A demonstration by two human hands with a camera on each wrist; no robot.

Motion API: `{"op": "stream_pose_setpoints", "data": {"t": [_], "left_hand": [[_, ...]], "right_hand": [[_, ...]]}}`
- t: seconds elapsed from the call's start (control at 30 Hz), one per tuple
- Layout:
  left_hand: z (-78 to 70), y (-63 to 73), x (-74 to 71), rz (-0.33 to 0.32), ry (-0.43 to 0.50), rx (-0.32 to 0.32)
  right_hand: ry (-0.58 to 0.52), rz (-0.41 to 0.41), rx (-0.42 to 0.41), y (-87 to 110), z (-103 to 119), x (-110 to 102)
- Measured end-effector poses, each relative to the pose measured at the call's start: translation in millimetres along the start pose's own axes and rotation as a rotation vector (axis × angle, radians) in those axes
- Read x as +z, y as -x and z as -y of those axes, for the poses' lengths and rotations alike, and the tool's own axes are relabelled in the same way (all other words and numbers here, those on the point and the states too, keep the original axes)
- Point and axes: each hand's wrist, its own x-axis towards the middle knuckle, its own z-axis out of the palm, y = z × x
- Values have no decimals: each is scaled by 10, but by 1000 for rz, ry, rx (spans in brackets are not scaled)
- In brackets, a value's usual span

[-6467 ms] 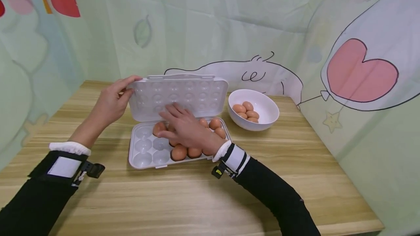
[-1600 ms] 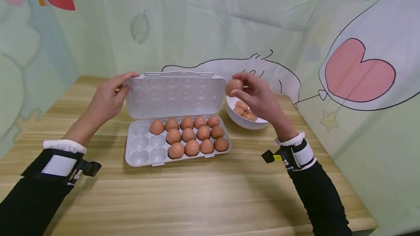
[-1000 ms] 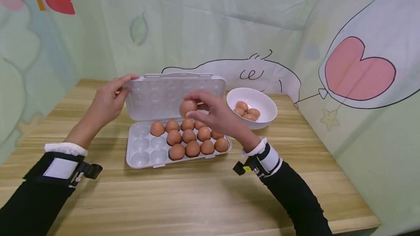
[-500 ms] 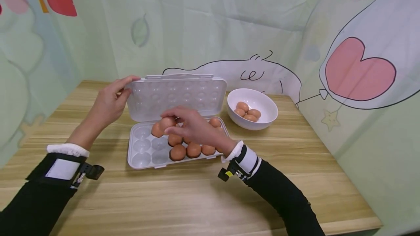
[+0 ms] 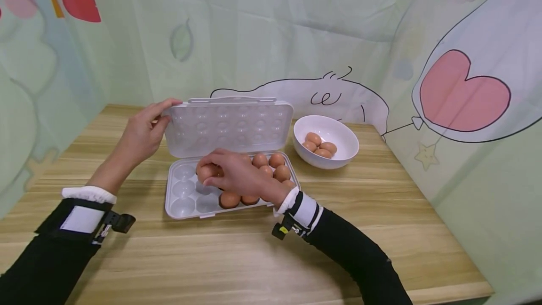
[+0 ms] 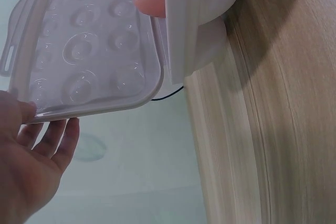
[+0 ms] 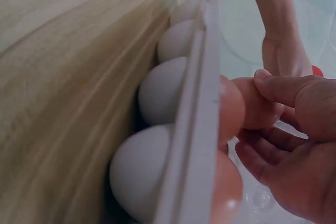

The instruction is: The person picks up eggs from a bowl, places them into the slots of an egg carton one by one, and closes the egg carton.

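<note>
My left hand point(image 5: 146, 128) pinches the left corner of the raised lid point(image 5: 228, 128) of a translucent egg box. In the left wrist view, the thumb is inside the lid point(image 6: 81, 51) and the fingers are behind it. A brown egg point(image 5: 206, 173) is held between thumb and fingers of my right hand point(image 5: 237, 172), low over the box's tray point(image 5: 183, 207) near the second column from the left. In the right wrist view this egg point(image 7: 260, 106) shows just beyond another egg point(image 7: 231, 108). Several eggs point(image 5: 230, 199) fill the tray's right part; my right hand hides some.
A white bowl point(image 5: 345, 142) with several brown eggs point(image 5: 323, 153) stands right of the box. The wooden table point(image 5: 254, 258) ends at a printed cloth backdrop point(image 5: 275, 36) behind and at the sides. The leftmost cups hold no eggs.
My right hand has carried an egg from above the bowl leftward and down to the tray. The bowl holds fewer eggs than in the earliest frame. My left hand stays on the lid.
</note>
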Motion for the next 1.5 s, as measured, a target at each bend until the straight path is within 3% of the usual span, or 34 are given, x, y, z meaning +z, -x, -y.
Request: {"op": "stream_pose_setpoints", "data": {"t": [0.33,0.53,0.77,1.17,1.5], "left_hand": [[-14,-1,3,15,5,-22],[-20,-5,9,12,5,-4],[-14,-15,12,11,0,-5],[15,8,8,19,14,-25],[5,6,-8,24,12,-28]], "right_hand": [[173,22,-49,-72,-37,151],[277,-9,-112,-107,-82,233],[345,-44,-102,-95,-87,287],[363,-52,-47,-92,-55,323],[378,-108,-95,-57,-5,254]]}}
